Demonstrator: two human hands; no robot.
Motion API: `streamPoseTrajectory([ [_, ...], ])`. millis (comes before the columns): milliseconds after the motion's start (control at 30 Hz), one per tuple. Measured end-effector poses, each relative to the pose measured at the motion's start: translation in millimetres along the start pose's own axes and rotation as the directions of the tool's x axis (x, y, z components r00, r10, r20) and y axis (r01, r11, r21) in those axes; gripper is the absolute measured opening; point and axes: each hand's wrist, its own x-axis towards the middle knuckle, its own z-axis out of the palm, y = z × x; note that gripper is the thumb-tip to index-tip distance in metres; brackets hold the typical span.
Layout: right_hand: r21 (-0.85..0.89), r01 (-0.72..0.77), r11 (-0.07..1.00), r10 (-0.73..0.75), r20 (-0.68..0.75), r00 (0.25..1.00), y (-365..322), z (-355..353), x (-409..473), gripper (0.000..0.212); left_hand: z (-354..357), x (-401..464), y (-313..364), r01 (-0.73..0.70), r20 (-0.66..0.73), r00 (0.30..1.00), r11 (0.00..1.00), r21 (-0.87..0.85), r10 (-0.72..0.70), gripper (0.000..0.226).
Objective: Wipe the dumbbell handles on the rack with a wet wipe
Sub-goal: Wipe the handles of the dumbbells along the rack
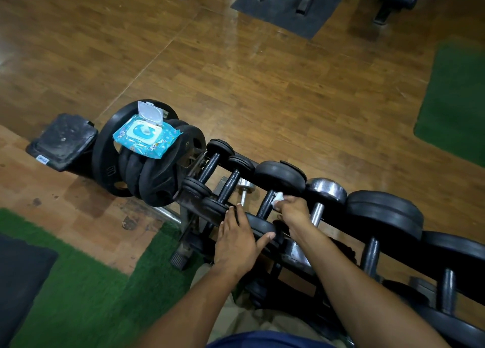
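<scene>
Two hands at the dumbbell rack (296, 253). Right hand (294, 208) pinches a white wet wipe (278, 197) against the dark handle (265, 206) of the third dumbbell from the rack's left end. Left hand (237, 240) rests with fingers extended on that dumbbell's near head (259, 228). Left of the rack, an opened wipes pack (147, 135) lies atop stacked weight plates (147, 174). Chrome dumbbell (324, 193) sits just right of the handle.
</scene>
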Motion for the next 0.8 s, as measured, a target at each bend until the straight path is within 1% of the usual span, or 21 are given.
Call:
streamPoseTrajectory([
  [67,-0.108,-0.016,0.994,0.018,0.018,1.0,8.1,0.9,0.2,0.004,0.8,0.2,-0.3,0.0,-0.006,1.0,1.0,-0.001,0.0,0.121],
  [100,-0.11,-0.037,0.993,0.041,0.037,0.998,9.7,0.3,-1.2,0.005,0.9,0.4,-0.3,0.0,-0.005,1.0,1.0,-0.002,0.0,0.121],
  [167,-0.021,-0.075,0.997,0.076,0.061,0.995,7.9,-1.1,-2.9,0.004,1.0,0.5,-0.1,0.001,0.0,1.0,1.0,-0.003,-0.001,0.121],
  [267,0.141,-0.039,0.989,0.039,0.008,0.999,-2.6,0.0,2.2,0.014,0.5,1.0,0.3,-0.001,0.001,1.0,1.0,0.005,0.001,0.121],
  [300,0.217,-0.051,0.975,0.054,-0.005,0.999,-6.5,1.1,3.2,0.014,0.4,0.9,0.2,0.0,0.001,1.0,1.0,0.008,0.0,0.121],
  [367,0.371,-0.144,0.918,0.148,0.018,0.989,-10.9,2.8,5.0,0.014,0.6,0.7,0.3,0.002,0.005,1.0,1.0,0.011,-0.002,0.121],
  [433,0.476,-0.255,0.842,0.236,0.1,0.967,-11.2,1.9,4.4,0.016,1.0,0.7,0.6,0.004,0.005,1.0,1.0,0.009,-0.004,0.121],
  [500,0.49,-0.318,0.812,0.263,0.178,0.948,-8.8,0.6,5.5,0.018,1.5,0.9,0.7,0.005,-0.004,1.0,1.0,0.007,-0.005,0.121],
  [567,0.474,-0.351,0.807,0.279,0.216,0.936,-7.2,-1.3,9.0,0.019,1.7,1.2,0.6,0.002,-0.007,1.0,1.0,0.003,-0.002,0.121],
  [667,0.491,-0.337,0.803,0.277,0.193,0.941,-7.8,0.3,17.6,0.018,2.1,1.7,0.2,0.003,-0.004,1.0,1.0,0.007,-0.003,0.121],
  [800,0.544,-0.293,0.786,0.296,0.084,0.952,-10.4,14.8,18.6,0.022,2.1,1.6,-0.1,0.001,-0.007,1.0,1.0,0.019,-0.001,0.121],
])
